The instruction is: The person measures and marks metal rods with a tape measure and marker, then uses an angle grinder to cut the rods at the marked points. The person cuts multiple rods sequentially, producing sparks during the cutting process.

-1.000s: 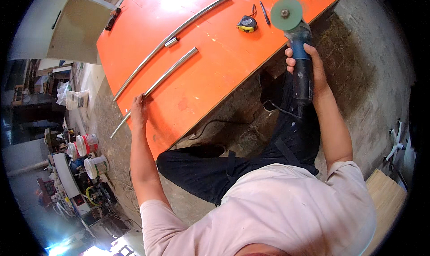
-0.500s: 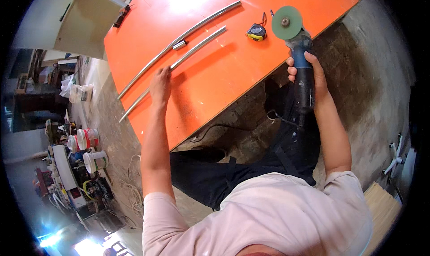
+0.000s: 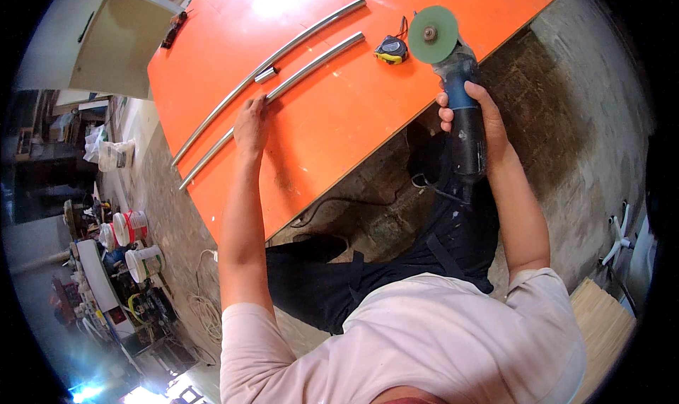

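Note:
Two long curved metal bars lie on an orange board. My left hand rests on the nearer curved bar, about at its middle. The farther curved bar lies just beyond, with a short metal tube piece between the two. My right hand grips the blue and black body of an angle grinder, whose green disc sits over the board's right edge. A yellow and black tape measure lies beside the disc.
A dark cable trails on the concrete floor under the board. A cream cabinet stands at the upper left. Buckets and a coiled cord crowd the left floor. A wooden panel lies at the lower right.
My left hand has slid along the nearer bar from its left end toward its middle. The grinder in my right hand has stayed near the board's right edge.

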Demonstrator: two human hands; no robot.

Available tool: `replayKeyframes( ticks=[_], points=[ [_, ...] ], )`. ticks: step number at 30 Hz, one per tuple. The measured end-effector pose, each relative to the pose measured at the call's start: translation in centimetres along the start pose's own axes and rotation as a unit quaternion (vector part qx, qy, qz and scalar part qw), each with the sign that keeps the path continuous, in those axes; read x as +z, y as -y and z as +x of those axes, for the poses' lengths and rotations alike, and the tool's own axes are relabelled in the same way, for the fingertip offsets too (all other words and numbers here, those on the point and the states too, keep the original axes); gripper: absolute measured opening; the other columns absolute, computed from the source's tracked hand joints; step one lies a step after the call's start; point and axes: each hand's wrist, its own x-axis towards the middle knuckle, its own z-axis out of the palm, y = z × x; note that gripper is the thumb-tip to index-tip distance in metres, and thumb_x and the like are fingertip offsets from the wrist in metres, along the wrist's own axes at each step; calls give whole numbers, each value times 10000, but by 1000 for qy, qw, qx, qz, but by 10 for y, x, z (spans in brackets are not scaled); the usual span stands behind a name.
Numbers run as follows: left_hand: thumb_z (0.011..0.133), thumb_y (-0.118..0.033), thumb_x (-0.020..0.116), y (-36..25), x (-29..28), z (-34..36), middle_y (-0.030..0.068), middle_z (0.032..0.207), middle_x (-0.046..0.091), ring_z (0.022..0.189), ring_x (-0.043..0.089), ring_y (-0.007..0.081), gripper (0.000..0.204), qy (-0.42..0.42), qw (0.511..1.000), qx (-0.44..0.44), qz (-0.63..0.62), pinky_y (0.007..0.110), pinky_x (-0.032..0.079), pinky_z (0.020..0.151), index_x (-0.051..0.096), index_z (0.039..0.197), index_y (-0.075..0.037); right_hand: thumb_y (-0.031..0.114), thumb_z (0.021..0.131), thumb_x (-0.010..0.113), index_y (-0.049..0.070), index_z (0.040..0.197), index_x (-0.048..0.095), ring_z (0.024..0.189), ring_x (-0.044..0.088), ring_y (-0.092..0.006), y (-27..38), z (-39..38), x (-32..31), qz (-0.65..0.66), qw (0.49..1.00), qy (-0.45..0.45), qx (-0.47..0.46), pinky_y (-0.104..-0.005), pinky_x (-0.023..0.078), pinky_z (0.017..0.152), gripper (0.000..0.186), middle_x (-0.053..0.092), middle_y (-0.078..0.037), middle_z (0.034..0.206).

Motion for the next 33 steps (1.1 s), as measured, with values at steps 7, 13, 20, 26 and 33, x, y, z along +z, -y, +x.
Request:
replayKeyframes(
  ticks=[7, 13, 20, 26, 33],
  points=[
    [1077, -291, 674, 15, 9, -5, 140, 1366, 711, 1240, 704, 361, 389, -15, 996, -35, -75, 468, 584, 1004, 695, 1426, -122, 454, 1051, 719, 25, 1343, 548, 864, 745, -189, -1, 1, -2, -3, 1000, 3, 4, -334, 675, 734, 546, 699, -116, 1056],
    [1047, -256, 722, 2, -3, -23, 159, 1428, 698, 1286, 698, 351, 423, -6, 996, -40, -84, 457, 569, 1068, 694, 1424, -66, 658, 1040, 659, 33, 1287, 588, 805, 763, -181, -2, 7, -16, -5, 1000, 3, 24, -302, 684, 670, 675, 714, -105, 1007],
    [1034, -205, 709, 13, -11, -23, 183, 1480, 668, 1353, 650, 374, 451, -15, 996, -43, -73, 457, 538, 1125, 661, 1457, -55, 562, 1070, 673, 11, 1313, 570, 817, 760, -196, -10, 9, -1, 10, 1000, 20, 8, -332, 701, 699, 611, 702, -120, 1017],
    [1059, -193, 637, 33, -7, 24, 195, 1498, 653, 1359, 639, 389, 460, -67, 994, -53, -64, 486, 537, 1119, 626, 1502, -68, 520, 1082, 677, 15, 1308, 546, 794, 750, -203, -4, 3, -7, 37, 999, 7, -7, -337, 701, 690, 568, 684, -130, 1022],
    [1031, -139, 567, 158, 26, 75, 196, 1359, 701, 1229, 689, 407, 468, 25, 996, -76, 30, 518, 574, 1031, 623, 1496, -129, 526, 1087, 669, 22, 1314, 533, 811, 754, -202, -5, 6, -4, 57, 998, 25, 1, -338, 703, 700, 569, 676, -133, 1033]
  ],
)
